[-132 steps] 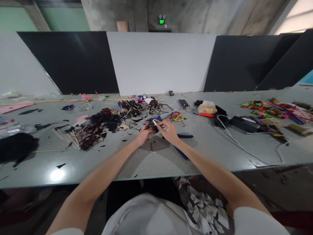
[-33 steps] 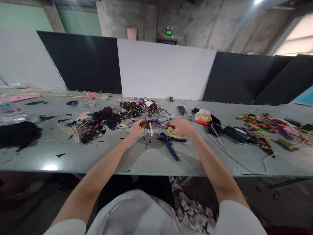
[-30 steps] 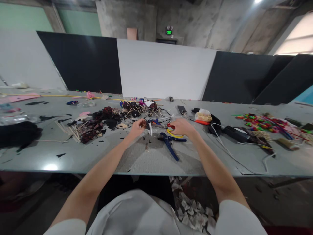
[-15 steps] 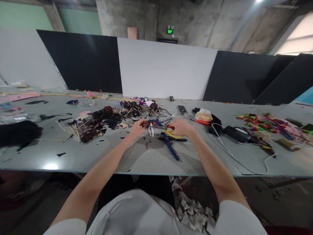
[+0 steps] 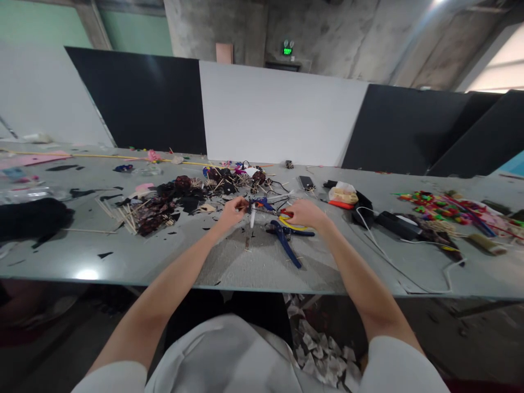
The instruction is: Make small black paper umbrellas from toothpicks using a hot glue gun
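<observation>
Near the middle of the grey table (image 5: pixel 237 275), my left hand (image 5: pixel 234 212) pinches a small dark piece, with a white strip (image 5: pixel 252 218) hanging just right of the fingertips. My right hand (image 5: pixel 301 212) is closed on a tool with red and yellow handles (image 5: pixel 295 225); its tip points toward the left hand. Blue-handled pliers (image 5: pixel 286 245) lie right below. A blue and orange tool (image 5: pixel 264 203) rests between the hands, partly hidden.
Dark crumpled pieces and sticks (image 5: pixel 153 215) lie to the left, a phone (image 5: pixel 306 183) behind the right hand. Rightward are a white cable (image 5: pixel 380 248), a black adapter (image 5: pixel 397 225) and colourful pieces (image 5: pixel 438 207). Upright panels (image 5: pixel 282 112) stand behind.
The white strip by my left hand has turned from a loop shape to a narrow, straight one. Both hands stay in nearly the same place; the view has shifted slightly.
</observation>
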A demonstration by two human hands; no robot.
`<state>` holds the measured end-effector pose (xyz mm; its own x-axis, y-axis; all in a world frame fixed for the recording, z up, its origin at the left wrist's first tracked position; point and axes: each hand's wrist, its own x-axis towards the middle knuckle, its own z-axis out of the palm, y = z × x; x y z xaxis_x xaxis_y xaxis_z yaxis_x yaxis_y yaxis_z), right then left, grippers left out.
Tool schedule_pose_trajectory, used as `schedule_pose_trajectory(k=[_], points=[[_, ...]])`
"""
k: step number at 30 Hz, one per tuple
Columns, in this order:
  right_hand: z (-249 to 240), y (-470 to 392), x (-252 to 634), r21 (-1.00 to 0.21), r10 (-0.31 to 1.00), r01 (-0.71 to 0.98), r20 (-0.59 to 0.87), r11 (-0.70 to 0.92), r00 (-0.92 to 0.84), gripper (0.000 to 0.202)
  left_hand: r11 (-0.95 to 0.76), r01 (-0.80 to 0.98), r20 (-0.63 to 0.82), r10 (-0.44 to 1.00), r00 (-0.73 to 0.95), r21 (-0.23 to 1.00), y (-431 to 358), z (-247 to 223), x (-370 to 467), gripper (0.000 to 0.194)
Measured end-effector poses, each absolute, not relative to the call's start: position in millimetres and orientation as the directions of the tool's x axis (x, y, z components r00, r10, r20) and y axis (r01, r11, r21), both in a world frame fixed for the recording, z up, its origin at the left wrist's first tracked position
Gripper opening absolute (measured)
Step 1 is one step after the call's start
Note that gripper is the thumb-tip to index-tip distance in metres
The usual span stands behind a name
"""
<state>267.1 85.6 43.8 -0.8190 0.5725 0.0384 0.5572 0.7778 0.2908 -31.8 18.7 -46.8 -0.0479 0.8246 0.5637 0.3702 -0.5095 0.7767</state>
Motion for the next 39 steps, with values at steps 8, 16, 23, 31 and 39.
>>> schedule_pose_trajectory(k=[8,16,23,31,39], points=[[45.2,82.3,265.1,0.291,0.575,0.557,0.025,0.778,-0.817,0.030,-0.484,0.287,0.537,0.831,-0.145,0.826,21.9,-45.6,-33.9,0.015],[43.9,91.4,271.0,0.300,0.580,0.568,0.058,0.766,-0.813,0.033,-0.484,0.293,0.550,0.808,-0.213,0.825,19.3,-39.0,-36.3,0.020],[39.4,115.4,292.0,0.234,0.624,0.646,0.169,0.726,-0.763,0.043,-0.465,0.274,0.527,0.818,-0.232,0.842,24.6,-44.3,-39.0,0.019],[38.4,152.9,338.7,0.162,0.851,0.880,0.224,0.447,-0.474,0.048,-0.433,0.266,0.492,0.843,-0.220,0.861,22.5,-46.0,-37.7,0.019],[19.5,180.0,378.6,-0.019,0.893,0.904,0.165,0.427,-0.419,0.059,-0.450,0.245,0.499,0.845,-0.195,0.859,26.0,-51.3,-35.8,0.013]])
